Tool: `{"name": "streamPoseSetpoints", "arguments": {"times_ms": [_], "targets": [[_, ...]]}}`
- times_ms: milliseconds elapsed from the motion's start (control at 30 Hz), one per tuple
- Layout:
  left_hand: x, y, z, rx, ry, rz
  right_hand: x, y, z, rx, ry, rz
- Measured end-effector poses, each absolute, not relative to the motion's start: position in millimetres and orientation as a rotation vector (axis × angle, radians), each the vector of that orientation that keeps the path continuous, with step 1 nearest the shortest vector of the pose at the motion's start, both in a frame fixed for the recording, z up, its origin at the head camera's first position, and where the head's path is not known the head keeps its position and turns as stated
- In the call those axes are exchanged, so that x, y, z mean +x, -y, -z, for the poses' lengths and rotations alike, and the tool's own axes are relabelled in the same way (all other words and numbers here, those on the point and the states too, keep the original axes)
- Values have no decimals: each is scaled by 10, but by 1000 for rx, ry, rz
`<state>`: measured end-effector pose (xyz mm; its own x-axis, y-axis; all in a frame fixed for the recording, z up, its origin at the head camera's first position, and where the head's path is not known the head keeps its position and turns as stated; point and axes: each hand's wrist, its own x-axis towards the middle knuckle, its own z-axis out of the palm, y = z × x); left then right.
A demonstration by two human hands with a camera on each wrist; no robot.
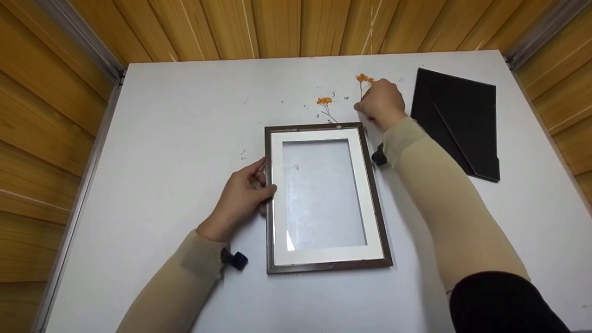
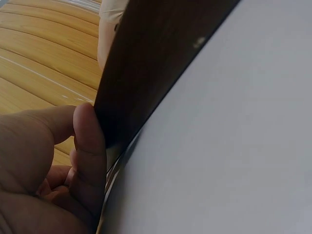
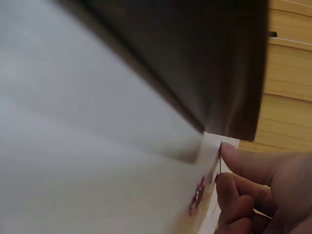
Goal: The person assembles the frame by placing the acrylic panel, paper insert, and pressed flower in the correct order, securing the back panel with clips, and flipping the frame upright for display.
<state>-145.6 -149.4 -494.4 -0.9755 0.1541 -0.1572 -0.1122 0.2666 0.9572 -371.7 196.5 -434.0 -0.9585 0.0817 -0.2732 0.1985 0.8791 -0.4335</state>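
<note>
A picture frame point(image 1: 329, 267) with a dark brown rim and a white mat point(image 1: 319, 255) lies in the middle of the white table. My left hand point(image 1: 243, 192) grips its left side, thumb over the front rim and fingers along the outer wall; the left wrist view has that hand point(image 2: 53, 156) against the dark side. Beyond the frame's top right corner, my right hand point(image 1: 384, 101) pinches the thin stem point(image 3: 220, 163) of a dried orange flower point(image 1: 362, 77) between thumb and forefinger. Another orange flower point(image 1: 324, 100) lies behind the top rim, its stem reaching the frame.
A black backing board point(image 1: 471, 115) with a fold-out stand lies at the right, partly under my right forearm. Small dark crumbs point(image 1: 346, 98) are scattered near the flowers. A pinkish-purple sprig point(image 3: 197, 196) shows beside my right fingers. Wooden-slat walls point(image 1: 277, 27) border the table point(image 1: 175, 138).
</note>
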Motion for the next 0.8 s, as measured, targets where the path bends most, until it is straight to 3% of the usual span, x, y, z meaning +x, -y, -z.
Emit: {"name": "streamPoseSetpoints", "arguments": {"times_ms": [800], "targets": [[-1457, 1481, 4927, 38, -2328, -1755, -3644, -2172, 4399, 211, -2530, 1175]]}}
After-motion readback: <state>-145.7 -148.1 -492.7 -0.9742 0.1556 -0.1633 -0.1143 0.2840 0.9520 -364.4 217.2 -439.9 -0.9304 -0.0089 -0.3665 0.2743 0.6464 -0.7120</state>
